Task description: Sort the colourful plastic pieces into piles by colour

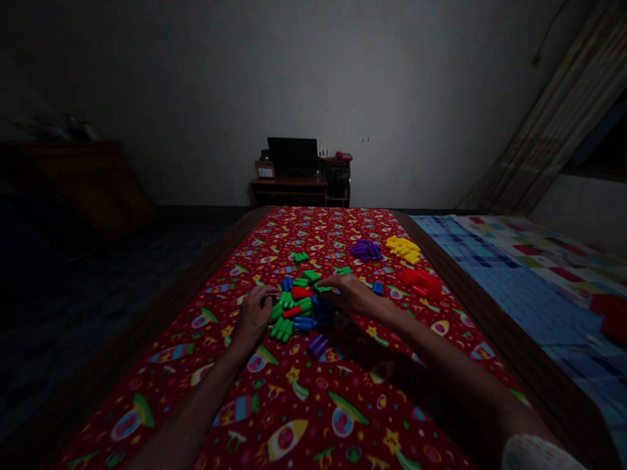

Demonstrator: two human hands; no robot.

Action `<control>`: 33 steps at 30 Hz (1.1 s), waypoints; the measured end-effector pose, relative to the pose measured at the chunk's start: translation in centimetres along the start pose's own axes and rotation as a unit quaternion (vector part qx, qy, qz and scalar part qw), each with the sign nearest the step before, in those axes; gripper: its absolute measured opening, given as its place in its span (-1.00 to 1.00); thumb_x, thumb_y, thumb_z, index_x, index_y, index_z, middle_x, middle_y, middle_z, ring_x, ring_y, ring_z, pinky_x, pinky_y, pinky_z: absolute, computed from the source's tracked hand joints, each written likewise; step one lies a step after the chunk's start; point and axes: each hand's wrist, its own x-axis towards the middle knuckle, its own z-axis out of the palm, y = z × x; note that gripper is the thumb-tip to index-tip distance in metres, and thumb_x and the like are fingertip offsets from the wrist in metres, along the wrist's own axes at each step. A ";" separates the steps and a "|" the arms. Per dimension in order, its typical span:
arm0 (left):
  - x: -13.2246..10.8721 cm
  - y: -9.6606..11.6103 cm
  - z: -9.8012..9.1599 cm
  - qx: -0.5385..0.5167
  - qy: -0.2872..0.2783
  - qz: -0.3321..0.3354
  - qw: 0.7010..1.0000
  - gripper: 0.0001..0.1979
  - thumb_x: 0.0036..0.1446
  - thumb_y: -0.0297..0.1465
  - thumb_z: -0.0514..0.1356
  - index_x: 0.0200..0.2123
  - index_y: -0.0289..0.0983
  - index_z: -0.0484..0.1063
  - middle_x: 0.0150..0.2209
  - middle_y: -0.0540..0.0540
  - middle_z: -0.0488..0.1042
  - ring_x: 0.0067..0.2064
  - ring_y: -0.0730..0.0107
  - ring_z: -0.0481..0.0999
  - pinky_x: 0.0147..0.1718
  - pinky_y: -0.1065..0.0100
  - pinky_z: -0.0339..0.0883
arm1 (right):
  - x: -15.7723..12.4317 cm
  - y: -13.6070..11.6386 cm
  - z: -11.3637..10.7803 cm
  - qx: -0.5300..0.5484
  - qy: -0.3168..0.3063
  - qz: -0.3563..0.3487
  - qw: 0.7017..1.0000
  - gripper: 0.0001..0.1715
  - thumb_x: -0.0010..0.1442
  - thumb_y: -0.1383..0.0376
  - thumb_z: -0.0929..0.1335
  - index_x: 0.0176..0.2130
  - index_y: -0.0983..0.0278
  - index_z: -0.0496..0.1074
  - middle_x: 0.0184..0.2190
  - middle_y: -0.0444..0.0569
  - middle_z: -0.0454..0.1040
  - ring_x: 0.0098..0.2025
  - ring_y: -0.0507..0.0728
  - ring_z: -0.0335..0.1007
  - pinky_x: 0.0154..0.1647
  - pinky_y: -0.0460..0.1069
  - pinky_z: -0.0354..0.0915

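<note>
A mixed pile of green, blue and red plastic toy building blocks (285,307) lies on the red patterned tablecloth (304,398). My left hand (257,312) rests at the pile's left edge, fingers apart and bent toward the green blocks. Over the right side of the pile is my right hand (349,292); its fingers are bent together near green and blue blocks, and what they grip is hidden. A purple block (318,346) lies just in front of the pile. Behind it sits a single green block (300,257).
Sorted heaps of purple blocks (366,250), yellow blocks (403,249) and red blocks (422,283) lie at the right of the table. A lone blue block (377,288) is beside my right wrist. Beyond stands a desk with a monitor (292,156); a bed (509,274) is at right.
</note>
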 end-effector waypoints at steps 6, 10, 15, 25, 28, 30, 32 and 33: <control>0.0 0.0 0.0 -0.014 -0.001 -0.011 1.000 -0.73 0.05 -0.41 0.00 -0.36 -0.25 0.51 -0.26 -0.11 0.54 -0.26 0.30 0.53 -0.13 0.25 0.43 | 5.4 -1.9 4.4 -0.097 -0.097 0.028 0.990 -0.76 0.27 0.27 0.27 -0.20 0.38 0.47 -0.36 0.08 0.50 -0.36 0.08 0.34 -0.41 -0.08 0.06; 0.1 0.0 0.1 -0.019 -0.004 -0.009 1.000 -0.74 0.07 -0.39 0.00 -0.37 -0.24 0.50 -0.26 -0.11 0.54 -0.25 0.30 0.52 -0.14 0.25 0.43 | 5.4 -1.2 4.4 -0.062 -0.062 0.040 0.995 -0.76 0.24 0.39 0.23 -0.26 0.38 0.48 -0.47 -0.01 0.44 -0.47 0.03 0.21 -0.43 -0.07 0.01; 0.0 0.2 0.0 -0.009 -0.004 0.003 1.000 -0.73 0.07 -0.39 -0.01 -0.36 -0.25 0.50 -0.25 -0.12 0.55 -0.21 0.27 0.52 -0.12 0.24 0.41 | 1.2 1.8 0.5 0.022 0.039 0.077 0.996 -0.51 0.09 0.47 0.23 0.02 0.37 0.42 -0.42 -0.04 0.47 -0.44 0.04 0.25 -0.39 -0.08 0.13; 0.1 0.3 0.0 -0.008 -0.018 0.003 1.000 -0.72 0.07 -0.39 -0.02 -0.34 -0.26 0.50 -0.24 -0.14 0.54 -0.21 0.27 0.52 -0.11 0.24 0.42 | -11.0 6.6 -9.0 -0.113 -0.016 0.190 0.975 -0.76 0.07 0.43 0.25 -0.32 0.33 0.50 -0.46 -0.02 0.47 -0.42 0.06 0.30 -0.38 -0.09 0.16; 0.1 0.4 -0.1 -0.009 -0.018 0.006 1.000 -0.72 0.06 -0.40 -0.01 -0.35 -0.25 0.50 -0.24 -0.13 0.54 -0.21 0.27 0.53 -0.12 0.24 0.43 | -11.9 7.1 -9.4 -0.141 -0.086 0.216 0.962 -0.81 0.03 0.45 0.25 -0.47 0.31 0.45 -0.56 -0.09 0.40 -0.51 0.01 0.21 -0.47 -0.10 0.04; 0.1 0.5 -0.1 -0.008 -0.013 0.004 1.000 -0.73 0.06 -0.40 -0.01 -0.36 -0.24 0.50 -0.25 -0.12 0.54 -0.21 0.28 0.53 -0.12 0.25 0.43 | -12.2 7.7 -9.4 -0.171 -0.089 0.249 0.949 -0.82 0.06 0.43 0.27 -0.48 0.30 0.45 -0.56 -0.08 0.40 -0.53 0.01 0.20 -0.48 -0.10 0.02; 0.0 0.4 -0.1 -0.008 -0.007 0.001 1.000 -0.73 0.05 -0.40 0.00 -0.37 -0.24 0.50 -0.26 -0.11 0.54 -0.23 0.29 0.53 -0.13 0.26 0.43 | -12.6 8.4 -9.3 -0.213 -0.055 0.278 0.935 -0.80 0.10 0.40 0.27 -0.43 0.30 0.48 -0.52 -0.02 0.44 -0.51 0.04 0.23 -0.47 -0.08 0.05; 0.0 0.4 -0.1 -0.009 -0.006 -0.001 1.000 -0.73 0.05 -0.40 0.00 -0.37 -0.24 0.50 -0.26 -0.12 0.54 -0.24 0.29 0.53 -0.14 0.26 0.44 | -12.7 8.6 -9.2 -0.235 -0.025 0.281 0.930 -0.79 0.12 0.39 0.26 -0.38 0.30 0.50 -0.48 0.02 0.47 -0.47 0.07 0.27 -0.45 -0.07 0.08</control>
